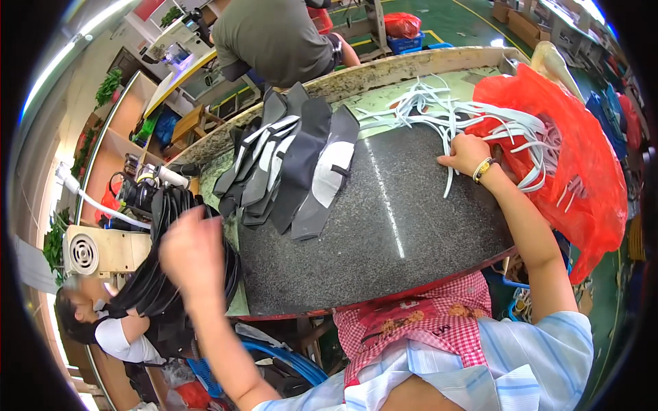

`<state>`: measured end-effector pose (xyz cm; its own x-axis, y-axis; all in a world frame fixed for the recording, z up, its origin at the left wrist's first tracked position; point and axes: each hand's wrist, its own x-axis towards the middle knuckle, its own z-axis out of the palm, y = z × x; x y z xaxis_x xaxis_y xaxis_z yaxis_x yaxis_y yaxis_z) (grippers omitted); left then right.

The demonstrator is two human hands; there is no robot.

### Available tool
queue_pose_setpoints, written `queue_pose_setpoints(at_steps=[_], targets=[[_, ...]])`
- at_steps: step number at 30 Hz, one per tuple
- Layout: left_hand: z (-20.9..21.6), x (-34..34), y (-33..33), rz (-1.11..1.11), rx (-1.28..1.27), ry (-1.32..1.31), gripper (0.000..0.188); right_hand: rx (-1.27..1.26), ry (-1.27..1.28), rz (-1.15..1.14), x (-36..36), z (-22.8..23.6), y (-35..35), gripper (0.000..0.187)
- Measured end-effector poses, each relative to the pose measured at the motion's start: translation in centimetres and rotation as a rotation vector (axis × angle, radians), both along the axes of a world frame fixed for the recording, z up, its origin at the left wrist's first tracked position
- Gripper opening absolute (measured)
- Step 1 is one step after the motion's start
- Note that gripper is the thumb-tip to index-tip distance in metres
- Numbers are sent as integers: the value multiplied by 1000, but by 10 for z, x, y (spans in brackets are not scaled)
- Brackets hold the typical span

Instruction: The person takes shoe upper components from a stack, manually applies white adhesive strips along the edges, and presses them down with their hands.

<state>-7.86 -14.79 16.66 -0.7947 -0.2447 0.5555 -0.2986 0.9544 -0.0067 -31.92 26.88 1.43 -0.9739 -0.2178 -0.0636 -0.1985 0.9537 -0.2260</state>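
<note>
My right hand point(469, 155) is closed at the loose end of a bunch of pale blue-white strips point(504, 122), with one strip end hanging below its fingers. The strips spill over the table from a red plastic bag point(589, 171). My left hand point(192, 252), smeared by motion, is over a thick bundle of black strips point(161, 274) at the table's left end; its fingers cannot be made out. Between the hands, toward the back left, lies a pile of dark grey and black flat cut pieces point(305, 154), some with white patches.
A speckled dark stone slab point(377, 226) covers the work table, with a worn raised ledge point(397, 75) behind. A cream sewing machine point(103, 250) and a seated person point(130, 332) are at left. Another person point(271, 41) sits beyond the ledge. A blue crate point(406, 44) stands on the floor.
</note>
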Motion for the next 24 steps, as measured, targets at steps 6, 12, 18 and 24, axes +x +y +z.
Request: queue_pose_setpoints(at_steps=[6,12,18,24], targets=[[-143,-102,100,-366,-36,-12,76,-1243,-591,-6,13,28,13,20],[-142,-87,116,-479,92,-90,39,-2227,-873,-100,58,12,61,20],[-180,21,157,-708,309,-54,43,-2220,-982,22,105,30,16,29],[-171,20,165,-652,209,-98,33,-1937,-1069,214,136,28,-40,38]])
